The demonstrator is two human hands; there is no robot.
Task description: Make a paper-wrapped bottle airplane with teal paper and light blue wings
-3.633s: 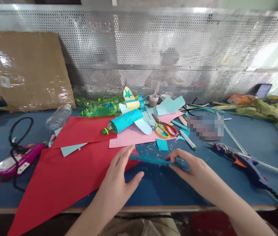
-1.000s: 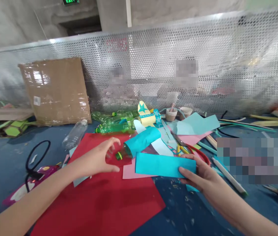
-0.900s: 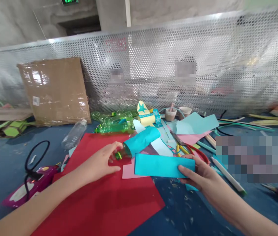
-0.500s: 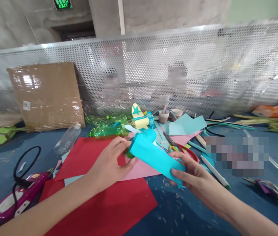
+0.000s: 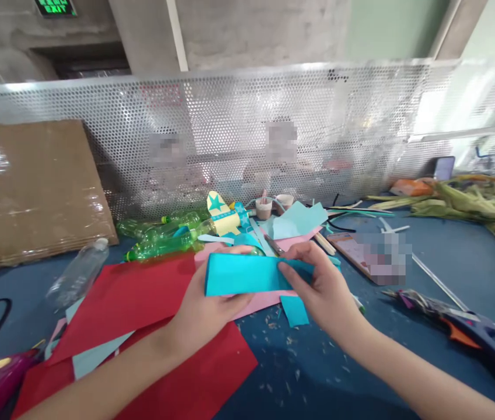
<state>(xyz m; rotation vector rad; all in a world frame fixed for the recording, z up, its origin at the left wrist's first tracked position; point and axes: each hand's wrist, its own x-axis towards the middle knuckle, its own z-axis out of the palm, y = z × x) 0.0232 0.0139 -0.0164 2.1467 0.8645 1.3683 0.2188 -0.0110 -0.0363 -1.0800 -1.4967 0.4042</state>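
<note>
A bright blue strip of paper [image 5: 243,274] is stretched between my hands over the middle of the table. My left hand [image 5: 199,309] is closed on its left end, thumb below and fingers mostly hidden behind the paper. Thumb and fingers of my right hand [image 5: 317,280] pinch the strip's right part. Behind the strip, a rounded, see-through greenish piece shows in part, with blue paper curling above it; I cannot tell how they join. A small blue paper piece [image 5: 295,311] lies on the table below my right hand.
Red paper sheets [image 5: 142,297] lie at left, beside a clear bottle [image 5: 83,274]. Green bottles [image 5: 164,242] and a yellow paper model [image 5: 225,219] stand beyond. A purple tool [image 5: 0,382] is front left; a glue gun [image 5: 462,326], a phone [image 5: 352,256] and corn husks [image 5: 462,198] are at right.
The blue strip has turned from slanting to nearly level, its broad side facing me. My right hand has moved up and left along it. My view has swung right.
</note>
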